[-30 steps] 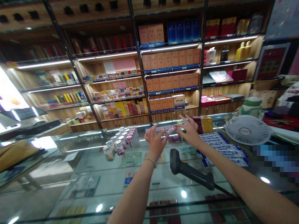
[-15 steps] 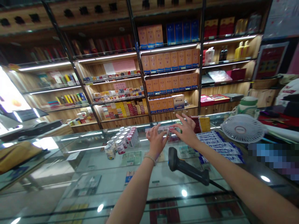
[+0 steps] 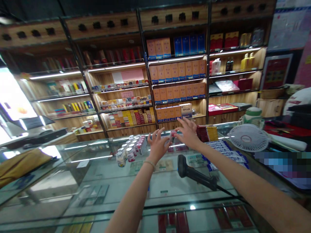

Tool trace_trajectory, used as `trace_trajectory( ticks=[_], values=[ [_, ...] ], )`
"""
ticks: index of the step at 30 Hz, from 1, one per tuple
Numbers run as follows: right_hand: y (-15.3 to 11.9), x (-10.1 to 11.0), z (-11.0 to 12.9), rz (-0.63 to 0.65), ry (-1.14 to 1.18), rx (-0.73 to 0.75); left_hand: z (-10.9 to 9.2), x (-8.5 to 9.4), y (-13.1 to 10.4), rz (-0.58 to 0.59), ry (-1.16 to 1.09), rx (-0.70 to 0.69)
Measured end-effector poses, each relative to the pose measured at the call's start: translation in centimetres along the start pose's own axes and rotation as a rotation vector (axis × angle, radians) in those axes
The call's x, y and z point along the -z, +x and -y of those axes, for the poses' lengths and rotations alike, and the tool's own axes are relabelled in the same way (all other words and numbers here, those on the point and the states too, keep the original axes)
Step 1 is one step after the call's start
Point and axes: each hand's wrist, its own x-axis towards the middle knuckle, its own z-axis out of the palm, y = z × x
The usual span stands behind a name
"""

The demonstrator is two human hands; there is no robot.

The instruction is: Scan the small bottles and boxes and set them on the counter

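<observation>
Over the far part of the glass counter (image 3: 97,168), my left hand (image 3: 157,145) has its fingers spread and curved, its thumb and fingertips beside a small red and white item (image 3: 172,134). My right hand (image 3: 188,133) pinches that item between thumb and forefinger, with the other fingers raised. Just left of my left hand are rows of small jars (image 3: 130,153) with white lids. A black handheld scanner (image 3: 194,174) lies below my right wrist, its cable running right.
Blue and white packets (image 3: 225,153) and red and yellow packs (image 3: 207,133) lie right of my right hand. Beyond them are a white fan (image 3: 248,138) and a green and white jug (image 3: 253,116). Shelves of boxes (image 3: 175,71) stand behind the counter.
The view has tilted up slightly. Both hands remain close together, and my left hand's fingers look more spread from the small item.
</observation>
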Motion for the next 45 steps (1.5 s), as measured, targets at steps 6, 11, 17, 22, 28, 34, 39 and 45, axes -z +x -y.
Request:
trace_trajectory(
  ticks=[6,11,17,22,28,34,39,45],
  values=[
    [-0.2,-1.3,2.7,0.021,0.016,0.028,1.9,1.4,-2.1,0.019,0.046,-0.012],
    [0.3,-2.2,5.5,0.046,0.04,0.057,4.0,2.6,-3.7,0.0,0.087,-0.008],
    [0.5,-4.4,9.2,0.094,0.105,0.072,6.8,4.9,-6.3,0.024,0.14,0.036],
    [0.3,-6.7,11.8,0.117,0.145,0.068,8.9,6.2,-8.2,0.043,0.175,0.041],
    [-0.6,-9.2,14.1,0.151,0.17,0.045,10.8,7.1,-10.1,0.12,0.197,0.006],
    [-1.8,-10.9,15.4,0.199,0.182,0.018,12.0,7.4,-11.5,0.217,0.239,-0.035],
    [-2.6,-12.4,15.6,0.185,0.189,0.037,12.5,7.1,-12.4,0.212,0.231,-0.058],
    [-3.1,-13.8,16.0,0.196,0.176,-0.002,12.8,6.8,-12.8,0.183,0.194,-0.047]
  ],
)
